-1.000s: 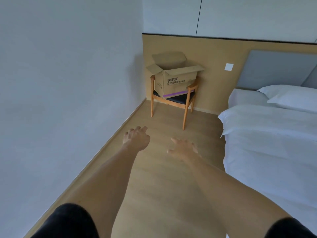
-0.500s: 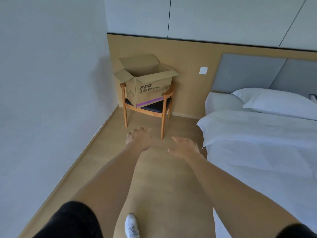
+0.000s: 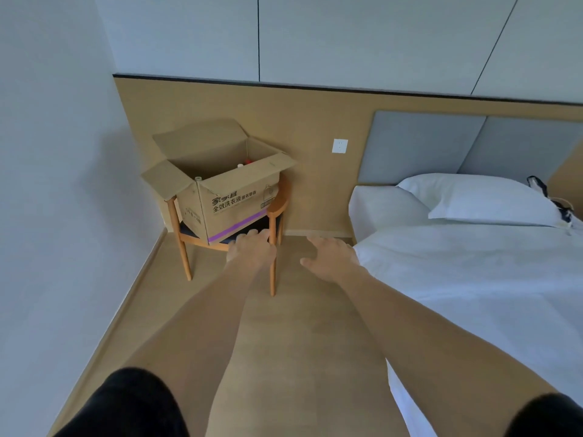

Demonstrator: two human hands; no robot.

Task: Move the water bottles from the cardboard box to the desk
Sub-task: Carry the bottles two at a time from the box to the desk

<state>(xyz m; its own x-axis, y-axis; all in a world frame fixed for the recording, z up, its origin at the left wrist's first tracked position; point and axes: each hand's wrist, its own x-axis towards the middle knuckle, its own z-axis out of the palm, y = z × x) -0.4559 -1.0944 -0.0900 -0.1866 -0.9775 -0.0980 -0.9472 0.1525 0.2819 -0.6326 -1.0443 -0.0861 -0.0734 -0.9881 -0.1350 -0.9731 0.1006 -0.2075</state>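
- Head view, only one available.
- Left hand (image 3: 250, 250): held out forward, palm down, fingers relaxed and slightly spread, holding nothing.
- Right hand (image 3: 331, 257): also out forward, palm down, fingers loose, thumb out to the side, empty.
- Cardboard box (image 3: 220, 190): up and just left of the left hand, flaps open, sitting on the seat of a wooden chair (image 3: 277, 209). In frame the left fingertips overlap the box's lower front corner by the purple stripe; cannot tell if they touch it.
- Water bottles (image 3: 240, 165): inside the box, only caps visible above the front wall. Two white caps and one red one show; count below the rim is hidden. All sit above the left hand and well apart from the right hand.
- Chair's near front leg runs down just right of the left hand, between the two hands.
- Bed (image 3: 473, 279) with white sheets: right of the right hand, edge just beside it. Pillow (image 3: 479, 200) up and right of it.
- Wall socket (image 3: 339, 146): above the right hand on the wood panel.
- Desk: not visible in this view.
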